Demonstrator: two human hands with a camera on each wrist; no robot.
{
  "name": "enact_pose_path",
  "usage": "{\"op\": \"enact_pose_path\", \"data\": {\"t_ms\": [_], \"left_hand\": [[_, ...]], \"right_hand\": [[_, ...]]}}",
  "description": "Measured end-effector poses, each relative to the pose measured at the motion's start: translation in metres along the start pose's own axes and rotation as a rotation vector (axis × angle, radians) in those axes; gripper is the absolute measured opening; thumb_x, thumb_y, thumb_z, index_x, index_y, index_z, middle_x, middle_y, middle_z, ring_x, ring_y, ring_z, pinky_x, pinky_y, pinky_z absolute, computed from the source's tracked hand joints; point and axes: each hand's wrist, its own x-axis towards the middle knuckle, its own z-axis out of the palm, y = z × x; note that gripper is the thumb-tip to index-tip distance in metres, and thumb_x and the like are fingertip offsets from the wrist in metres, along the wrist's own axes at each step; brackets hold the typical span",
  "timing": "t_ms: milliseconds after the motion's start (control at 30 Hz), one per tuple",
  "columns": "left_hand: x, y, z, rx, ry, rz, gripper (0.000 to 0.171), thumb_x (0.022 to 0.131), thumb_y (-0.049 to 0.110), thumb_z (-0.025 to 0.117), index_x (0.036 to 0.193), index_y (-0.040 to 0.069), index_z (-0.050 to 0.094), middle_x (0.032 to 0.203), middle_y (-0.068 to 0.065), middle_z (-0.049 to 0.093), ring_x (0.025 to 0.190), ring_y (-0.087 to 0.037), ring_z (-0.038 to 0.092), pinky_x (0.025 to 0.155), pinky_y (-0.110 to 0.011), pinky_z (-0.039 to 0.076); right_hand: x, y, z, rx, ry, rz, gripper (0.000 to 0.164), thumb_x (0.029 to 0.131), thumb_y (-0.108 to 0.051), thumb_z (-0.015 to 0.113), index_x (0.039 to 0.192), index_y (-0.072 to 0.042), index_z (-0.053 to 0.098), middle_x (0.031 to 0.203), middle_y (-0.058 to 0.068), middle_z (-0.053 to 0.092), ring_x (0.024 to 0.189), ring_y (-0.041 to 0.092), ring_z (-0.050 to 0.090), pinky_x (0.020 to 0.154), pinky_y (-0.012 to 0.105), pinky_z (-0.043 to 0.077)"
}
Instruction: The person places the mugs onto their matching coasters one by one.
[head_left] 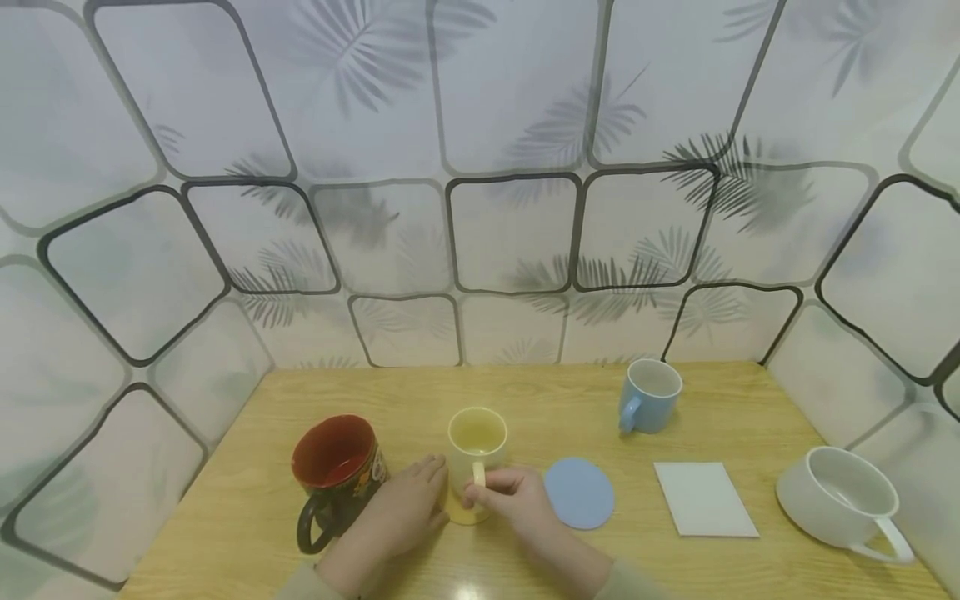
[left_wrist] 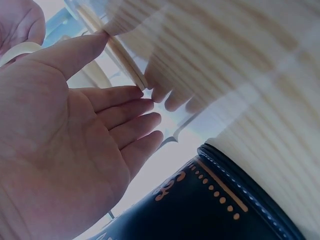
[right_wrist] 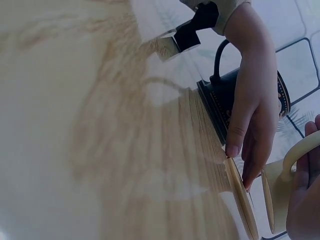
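My right hand (head_left: 521, 504) pinches the handle of a pale yellow mug (head_left: 462, 467). Below the mug lies a round yellow coaster (head_left: 467, 515); in the right wrist view a narrow gap shows between the mug's base and the coaster (right_wrist: 242, 200). My left hand (head_left: 408, 500) rests beside it, and in the left wrist view its fairly straight fingers and thumb touch the coaster's edge (left_wrist: 127, 62). Just left of that hand stands a large dark mug (head_left: 348, 492) with a red inside, its handle towards me.
A round blue coaster (head_left: 579, 493) lies right of my right hand, with a blue mug (head_left: 651, 408) behind it. Further right are a white square coaster (head_left: 707, 500) and a wide white mug (head_left: 832, 500). Patterned panels (head_left: 510, 233) enclose the wooden table (head_left: 360, 387) at back and sides.
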Motion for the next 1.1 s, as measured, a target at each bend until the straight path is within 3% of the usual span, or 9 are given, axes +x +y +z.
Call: {"op": "enact_pose_path", "data": {"t_ms": [400, 667, 967, 1100], "left_hand": [[0.0, -0.001, 0.001, 0.003, 0.016, 0.003, 0.07, 0.091, 0.031, 0.082, 0.146, -0.005, 0.058, 0.153, -0.024, 0.057, 0.142, -0.041, 0.058, 0.118, -0.057, 0.05], [-0.001, -0.003, 0.004, 0.019, 0.034, 0.02, 0.068, 0.09, 0.031, 0.082, 0.145, -0.003, 0.059, 0.153, -0.022, 0.059, 0.141, -0.04, 0.058, 0.118, -0.056, 0.051], [-0.002, -0.002, 0.004, 0.025, 0.029, 0.017, 0.061, 0.093, 0.032, 0.08, 0.143, 0.005, 0.061, 0.155, -0.015, 0.059, 0.143, -0.038, 0.057, 0.119, -0.055, 0.05], [-0.001, -0.003, 0.005, 0.028, 0.038, 0.017, 0.047, 0.094, 0.029, 0.077, 0.132, 0.004, 0.066, 0.151, -0.016, 0.061, 0.142, -0.038, 0.058, 0.119, -0.055, 0.05]], "right_hand": [[-0.003, 0.002, 0.008, -0.001, 0.016, 0.033, 0.033, 0.095, -0.012, 0.079, 0.104, 0.018, 0.073, 0.081, -0.016, 0.078, 0.095, 0.005, 0.068, 0.093, 0.022, 0.052], [-0.004, 0.004, 0.012, 0.002, 0.015, 0.067, 0.022, 0.095, -0.012, 0.078, 0.095, 0.01, 0.078, 0.085, -0.012, 0.079, 0.098, 0.008, 0.065, 0.09, 0.024, 0.051], [-0.006, 0.008, 0.019, 0.017, -0.001, 0.101, 0.029, 0.095, -0.012, 0.078, 0.103, 0.016, 0.074, 0.083, -0.011, 0.08, 0.097, 0.012, 0.065, 0.09, 0.028, 0.048], [-0.008, 0.009, 0.023, 0.025, 0.005, 0.121, 0.027, 0.093, -0.01, 0.079, 0.107, 0.013, 0.075, 0.084, -0.01, 0.082, 0.097, 0.011, 0.065, 0.09, 0.028, 0.046]]}}
